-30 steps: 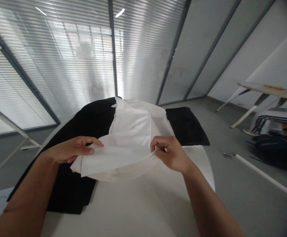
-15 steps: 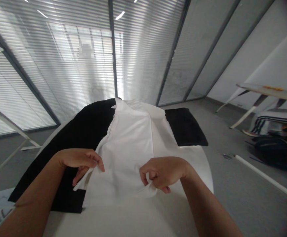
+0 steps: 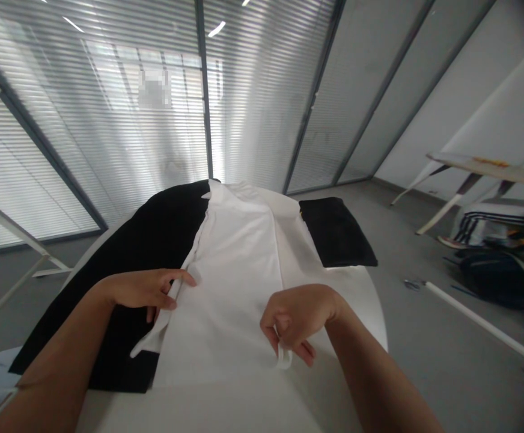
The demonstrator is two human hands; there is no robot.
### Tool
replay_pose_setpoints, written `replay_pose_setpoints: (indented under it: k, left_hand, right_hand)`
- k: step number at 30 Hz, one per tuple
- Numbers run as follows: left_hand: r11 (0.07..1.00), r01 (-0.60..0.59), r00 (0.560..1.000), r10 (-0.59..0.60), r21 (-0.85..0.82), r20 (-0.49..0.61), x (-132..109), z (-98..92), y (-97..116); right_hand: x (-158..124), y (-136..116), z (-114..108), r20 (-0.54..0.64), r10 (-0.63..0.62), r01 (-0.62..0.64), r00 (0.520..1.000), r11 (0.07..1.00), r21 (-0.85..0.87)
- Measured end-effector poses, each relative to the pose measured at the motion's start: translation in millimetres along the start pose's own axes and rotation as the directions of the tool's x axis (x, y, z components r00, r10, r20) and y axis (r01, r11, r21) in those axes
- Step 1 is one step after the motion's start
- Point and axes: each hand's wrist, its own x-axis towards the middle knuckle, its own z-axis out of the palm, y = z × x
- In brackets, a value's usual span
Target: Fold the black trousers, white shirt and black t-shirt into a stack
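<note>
A long white cloth lies lengthwise over the table, its near end towards me. At its left edge my left hand is closed round a raised fold, the index finger stretched onto the top of the cloth. The loose end of that fold hangs below the hand. My right hand pinches the near right corner, where a small loop of the white cloth shows under the curled fingers. Black fabric lies beneath and left of the white cloth. To the right is a folded black cloth.
The white table has a rounded right edge. On the right floor are a white pole, a dark bag and another table. A white metal frame stands left. Blind-covered glass panels rise behind.
My left hand has shifted slightly up along the cloth's left edge, and its index finger reaches out more. My right hand has moved a little right and down with the corner.
</note>
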Motion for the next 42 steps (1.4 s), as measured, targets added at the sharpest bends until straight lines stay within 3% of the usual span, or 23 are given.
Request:
replay_pose_setpoints:
  k: [2,5,9,11,14,17,20,25,30,37,42]
  left_hand:
    - [1.0,0.004,0.997,-0.001,-0.026,0.08,-1.4,0.9,1.5]
    - [0.999,0.021,0.995,-0.019,-0.028,0.095,-2.1,-1.1,0.6]
    - [0.988,0.067,0.996,-0.058,0.14,-0.07,0.6,-6.3,-5.5]
    - [0.966,0.078,0.979,-0.027,0.248,-0.203,3.4,-6.6,-7.9]
    - [0.936,0.111,0.939,0.012,0.335,-0.343,9.6,-3.0,-7.3]
    - [0.931,0.133,0.925,0.008,0.341,-0.381,18.3,2.3,-3.2]
    - [0.924,0.106,0.915,0.054,0.367,-0.4,27.8,6.2,-0.6]
    - [0.93,0.103,0.85,0.102,0.353,-0.518,36.8,8.8,-1.3]
    - [0.933,-0.013,0.805,0.224,0.36,-0.549,35.5,7.9,1.7]
    - [0.996,-0.089,0.83,0.091,0.029,-0.551,33.8,20.9,13.1]
    - [0.986,-0.144,0.744,0.054,-0.08,-0.666,34.4,21.9,19.1]
  right_hand:
    - [-0.6,0.0,0.5,0.033,0.033,-0.033,0.999,0.999,0.012]
    - [-1.9,-3.1,3.0,0.043,0.054,-0.055,0.998,0.998,0.011]
    - [1.3,-11.2,6.0,-0.2,-0.001,-0.029,0.98,0.989,-0.146]
    - [7.6,-13.5,6.2,-0.359,-0.071,-0.02,0.931,0.969,-0.244]
    - [22.3,-12.8,5.0,-0.533,-0.218,0.004,0.818,0.928,-0.373]
    - [36.8,-9.5,4.1,-0.614,-0.353,-0.028,0.706,0.852,-0.522]
    - [45.3,-7.3,5.4,-0.628,-0.415,-0.104,0.658,0.776,-0.622]
    - [49.1,-8.3,10.3,-0.625,-0.455,-0.181,0.634,0.699,-0.692]
    - [51.8,-8.0,11.5,-0.611,-0.481,-0.22,0.628,0.644,-0.733]
    - [50.1,-9.4,10.4,-0.62,-0.457,-0.176,0.638,0.698,-0.695]
    - [47.6,-12.5,12.0,-0.617,-0.444,-0.149,0.65,0.721,-0.677]
